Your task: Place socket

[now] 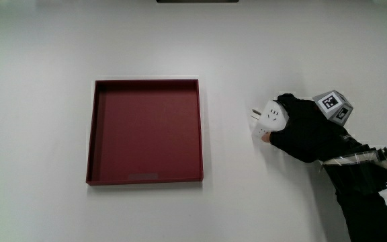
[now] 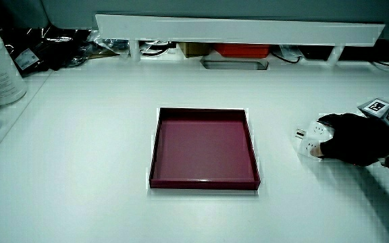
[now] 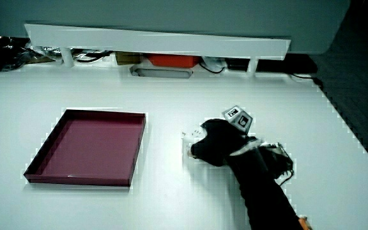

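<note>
1. Gripping the white socket point(image 1: 269, 118), the hand point(image 1: 308, 131) is curling its fingers around it, low over the white table point(image 1: 46, 54).
2. The socket is sitting beside the dark red tray point(image 1: 145, 131), apart from it and outside its walls, its prongs pointing toward the tray.
3. The patterned cube point(image 1: 333, 105) is riding on the back of the hand, showing in both side views point(image 2: 378, 108) point(image 3: 237, 117).
4. The tray is holding nothing.

The hand point(image 1: 308, 131) grips a white socket point(image 1: 269, 119) on the table point(image 1: 46, 54), beside the red tray point(image 1: 144, 179).
</note>
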{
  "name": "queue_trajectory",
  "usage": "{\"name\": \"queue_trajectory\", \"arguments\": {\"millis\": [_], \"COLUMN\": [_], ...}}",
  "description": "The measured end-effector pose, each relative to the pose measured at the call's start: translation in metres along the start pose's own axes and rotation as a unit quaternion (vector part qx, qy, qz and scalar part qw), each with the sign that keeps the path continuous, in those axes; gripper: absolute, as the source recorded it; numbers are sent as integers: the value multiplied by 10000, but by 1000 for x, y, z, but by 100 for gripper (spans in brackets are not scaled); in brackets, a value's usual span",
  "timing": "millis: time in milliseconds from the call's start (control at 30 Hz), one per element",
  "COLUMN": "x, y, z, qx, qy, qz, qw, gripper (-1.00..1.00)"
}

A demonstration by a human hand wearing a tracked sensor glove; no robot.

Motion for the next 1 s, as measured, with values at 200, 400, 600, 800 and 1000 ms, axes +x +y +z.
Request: {"name": "queue_trajectory", "arguments": {"millis": [200,400,600,800,1000], "x": [-1,2,-15,-50,-90], "y": [-1,0,-20,-55,-98], "z": [-1,-3,3,5,2], "qx": [-74,-492,-90,-85,-486], "qy": [3,106,-634,-1889,-2287], "qz": [-46,-185,-142,-262,-389], "qw": [10000,9986,9978,9816,9715], "gripper": [-45,-66,-86,-100,-100]}}
